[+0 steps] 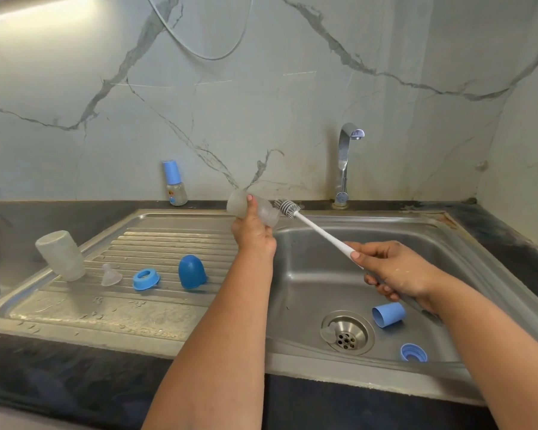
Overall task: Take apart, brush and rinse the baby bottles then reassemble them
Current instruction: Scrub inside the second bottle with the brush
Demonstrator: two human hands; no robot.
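We grip the small clear bottle [253, 209] in our left hand [253, 235], fingers wrapped round its body, holding it on its side above the sink's rim [354, 217] with the open mouth facing right. Our right hand [395, 273] clasps the white handle of the bottle brush [320, 232], whose bristle head sits just at the mouth, apparently not yet inside.

To brush well, we should line the handle up with the bottle's axis, slide the bristles straight in until they reach the base, then twist and pump while the left hand keeps the bottle firm. Wet plastic is likely slippery, so a snug hold matters.

This bottle's other parts seem to lie in the basin: a light blue cap [389, 315], a blue collar ring [413, 352] and a clear teat [328, 333] by the drain. On the drainboard [168, 315] stand a larger bottle [61, 254], a teat [110, 275], a ring [146, 278] and a dark blue cap [191, 271]. An assembled bottle [175, 184] waits at the wall.
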